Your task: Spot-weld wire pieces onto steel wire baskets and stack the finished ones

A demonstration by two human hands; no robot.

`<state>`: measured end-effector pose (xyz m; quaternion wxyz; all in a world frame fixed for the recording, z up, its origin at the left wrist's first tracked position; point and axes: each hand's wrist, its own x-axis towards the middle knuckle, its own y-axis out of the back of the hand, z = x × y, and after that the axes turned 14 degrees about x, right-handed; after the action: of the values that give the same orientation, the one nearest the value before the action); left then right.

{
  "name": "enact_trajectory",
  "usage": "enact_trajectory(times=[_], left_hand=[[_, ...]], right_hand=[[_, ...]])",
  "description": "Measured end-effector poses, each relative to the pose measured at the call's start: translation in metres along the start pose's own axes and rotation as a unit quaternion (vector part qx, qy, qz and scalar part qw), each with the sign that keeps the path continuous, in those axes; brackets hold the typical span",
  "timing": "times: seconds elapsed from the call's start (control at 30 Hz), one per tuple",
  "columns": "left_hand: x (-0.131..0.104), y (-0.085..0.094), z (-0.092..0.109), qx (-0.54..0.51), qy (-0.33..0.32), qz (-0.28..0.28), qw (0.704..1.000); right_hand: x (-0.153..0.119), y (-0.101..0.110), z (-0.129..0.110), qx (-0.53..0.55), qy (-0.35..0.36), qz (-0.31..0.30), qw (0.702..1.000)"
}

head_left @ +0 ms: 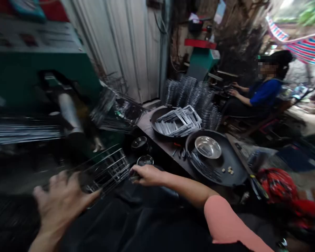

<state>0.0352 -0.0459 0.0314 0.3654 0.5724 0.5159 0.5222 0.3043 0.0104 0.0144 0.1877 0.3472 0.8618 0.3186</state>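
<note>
A wire basket (115, 164) made of thin metal rods lies across my lap, blurred by motion. My right hand (147, 175) is closed at its right end, fingers curled round the wire there; whether a small part is also in that grip is hidden. On the other side, my left hand (64, 199) is spread with its fingers apart, the thumb close to the basket's lower left wires. I cannot make out whether the thumb touches them. Behind the basket stands the green machine (42, 66) with a metal arm reaching toward it.
A bench holds a black pan of rectangular wire frames (178, 120) and a black tray (235, 168) with a steel bowl (208, 147) and thin rods. Stacked wire pieces (191, 92) stand behind. Long rods (23, 134) lie left. A person in blue (266, 92) sits back right.
</note>
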Motion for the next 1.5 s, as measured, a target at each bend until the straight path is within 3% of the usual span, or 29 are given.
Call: enact_trajectory(times=[0.13, 0.23, 0.33, 0.43, 0.7, 1.07, 1.5], left_hand=[[0.000, 0.011, 0.022, 0.112, -0.024, 0.005, 0.993], [0.006, 0.013, 0.030, 0.106, -0.045, -0.006, 0.993], [0.009, 0.010, 0.026, 0.086, -0.043, -0.012, 0.995], [0.012, 0.005, 0.017, 0.065, -0.029, -0.026, 0.997], [0.029, -0.007, 0.004, -0.003, -0.020, -0.027, 0.999], [0.044, -0.017, -0.007, -0.011, -0.034, -0.023, 0.999], [0.081, -0.016, -0.018, -0.037, -0.036, -0.062, 0.997]], right_hand=[[0.042, 0.012, -0.049, -0.088, 0.025, -0.099, 0.991], [0.065, 0.000, -0.062, -0.151, 0.010, -0.086, 0.985], [0.079, -0.016, -0.061, -0.196, 0.011, -0.050, 0.979], [0.083, -0.022, -0.058, -0.208, 0.033, -0.055, 0.976], [0.084, -0.001, -0.060, -0.236, 0.120, -0.136, 0.955], [0.099, 0.001, -0.057, -0.264, 0.134, -0.102, 0.950], [0.125, 0.011, -0.056, -0.245, 0.128, -0.052, 0.960]])
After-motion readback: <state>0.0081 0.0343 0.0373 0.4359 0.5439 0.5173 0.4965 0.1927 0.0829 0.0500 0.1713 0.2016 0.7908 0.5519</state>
